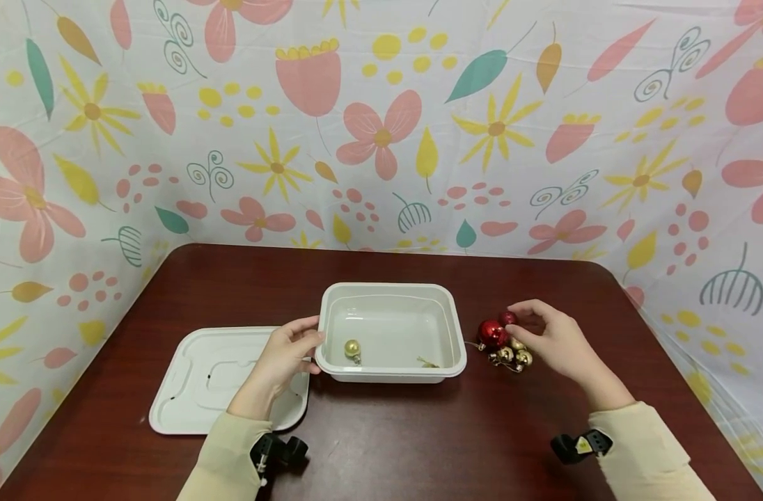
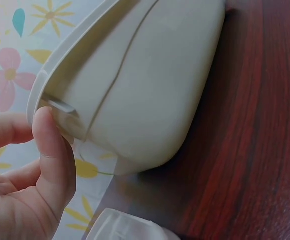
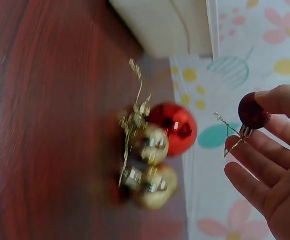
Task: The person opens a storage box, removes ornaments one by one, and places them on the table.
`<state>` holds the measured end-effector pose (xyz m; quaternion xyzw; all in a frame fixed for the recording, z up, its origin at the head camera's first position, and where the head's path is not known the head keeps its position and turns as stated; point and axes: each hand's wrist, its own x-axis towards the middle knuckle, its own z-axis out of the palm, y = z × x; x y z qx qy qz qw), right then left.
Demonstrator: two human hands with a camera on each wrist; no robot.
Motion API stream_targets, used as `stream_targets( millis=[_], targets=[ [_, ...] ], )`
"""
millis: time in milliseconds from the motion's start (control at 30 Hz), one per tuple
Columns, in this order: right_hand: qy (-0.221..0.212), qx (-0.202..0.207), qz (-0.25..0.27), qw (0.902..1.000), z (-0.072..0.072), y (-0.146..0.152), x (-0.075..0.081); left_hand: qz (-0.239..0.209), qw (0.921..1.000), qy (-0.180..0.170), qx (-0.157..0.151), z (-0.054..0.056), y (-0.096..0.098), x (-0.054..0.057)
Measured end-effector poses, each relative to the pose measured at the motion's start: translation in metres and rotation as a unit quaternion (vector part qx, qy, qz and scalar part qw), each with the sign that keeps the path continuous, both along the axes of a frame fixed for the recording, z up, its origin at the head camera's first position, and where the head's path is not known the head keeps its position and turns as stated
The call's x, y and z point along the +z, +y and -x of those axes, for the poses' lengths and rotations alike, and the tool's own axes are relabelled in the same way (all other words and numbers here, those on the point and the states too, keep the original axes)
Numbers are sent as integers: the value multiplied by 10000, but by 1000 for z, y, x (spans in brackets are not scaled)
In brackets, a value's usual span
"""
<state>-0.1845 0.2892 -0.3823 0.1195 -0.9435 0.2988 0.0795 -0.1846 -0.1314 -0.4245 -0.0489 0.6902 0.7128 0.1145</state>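
Observation:
My left hand [image 1: 287,351] pinches the left rim of a white plastic container [image 1: 390,376], thumb and fingers at its edge. Inside it lie a small gold bauble [image 1: 352,347] and, at the right, a bit of gold cord [image 1: 428,363]. Between thumb and fingers, my right hand [image 1: 553,341] holds a small dark red bauble [image 3: 253,111] with a gold cap and string. Below and beside it on the table are a larger shiny red bauble [image 3: 174,129] and several gold baubles [image 3: 156,187] with gold strings, bunched together.
A white lid [image 1: 190,383] lies flat on the dark wooden table [image 1: 419,438], left of the container and partly under my left arm. A flower-patterned cloth [image 1: 381,139] hangs behind the table. Each sleeve carries a black wrist mount [image 1: 582,445].

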Motion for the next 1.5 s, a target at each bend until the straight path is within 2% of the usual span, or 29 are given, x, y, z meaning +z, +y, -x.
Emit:
stream_targets(
  millis=[133,267,600,800,1233,1500],
  targets=[
    [37,-225,30,9997,-2,16,-6,-6,10000,22,-5,0,0,0],
    [-101,-441,-88,9989,-2,28,-12,0,10000,9,8,0,0,0],
    [-771,-718,-559,9929,10,44,-33,-104,9999,-34,-29,-1,-1,-2],
    [-877,-850,-831,9890,15,46,-41,-93,10000,-15,-13,-1,-1,-3],
    [-1005,-813,-925,9873,17,45,-42,-91,9999,-10,43,0,0,-2],
    [-931,-842,-938,9876,15,42,-34,-110,9999,-10,52,0,0,-3]
  ],
)
